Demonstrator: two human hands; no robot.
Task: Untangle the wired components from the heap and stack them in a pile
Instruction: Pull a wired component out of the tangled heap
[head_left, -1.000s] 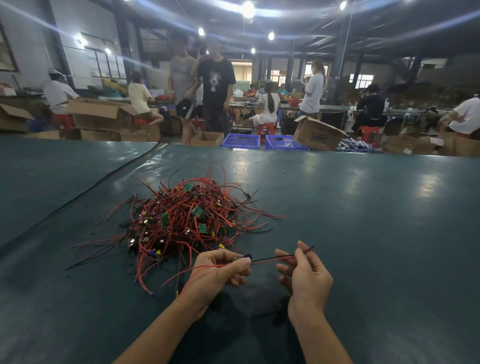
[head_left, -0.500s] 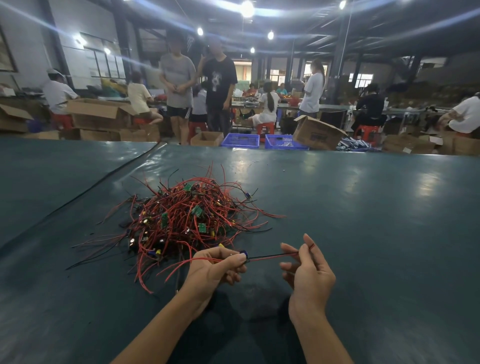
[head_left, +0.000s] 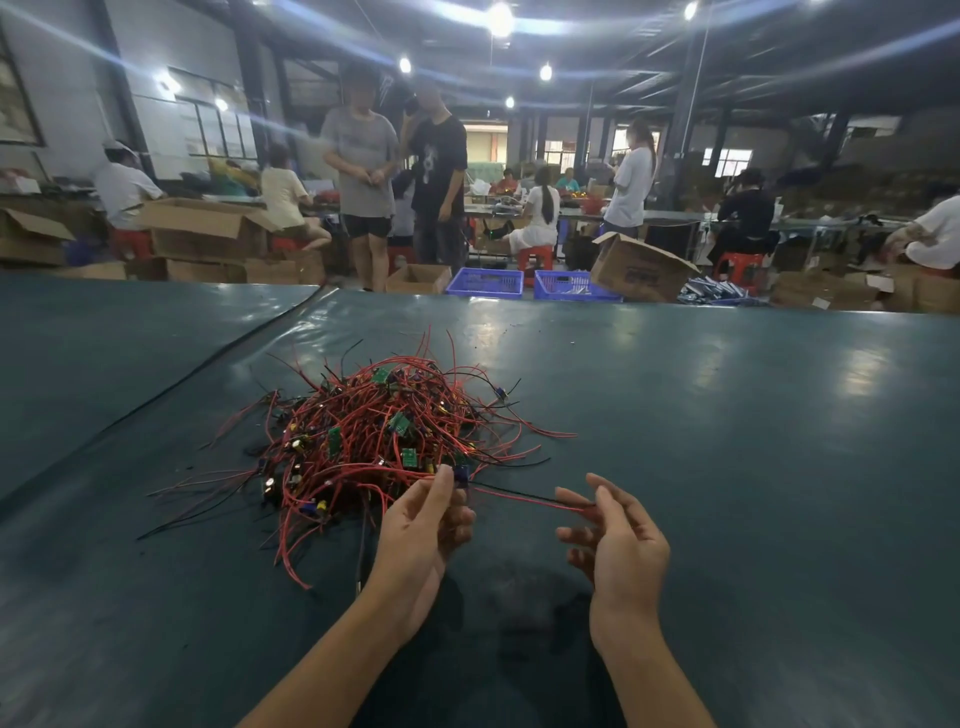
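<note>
The heap (head_left: 384, 441) is a tangle of red and black wires dotted with small green boards, lying mid-tabletop (head_left: 727, 467). At its near edge the left hand (head_left: 421, 525) pinches a blue component (head_left: 461, 474). Its wire (head_left: 519, 497) runs to the right hand (head_left: 618, 540), which pinches the end. Half a second ago the left hand was lower and the wire rose rightward; now it slopes down.

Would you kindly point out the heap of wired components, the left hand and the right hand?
heap of wired components (head_left: 374, 436): head view, middle of the red tangle.
left hand (head_left: 421, 530): head view, back of hand.
right hand (head_left: 623, 551): head view, back of hand.
</note>
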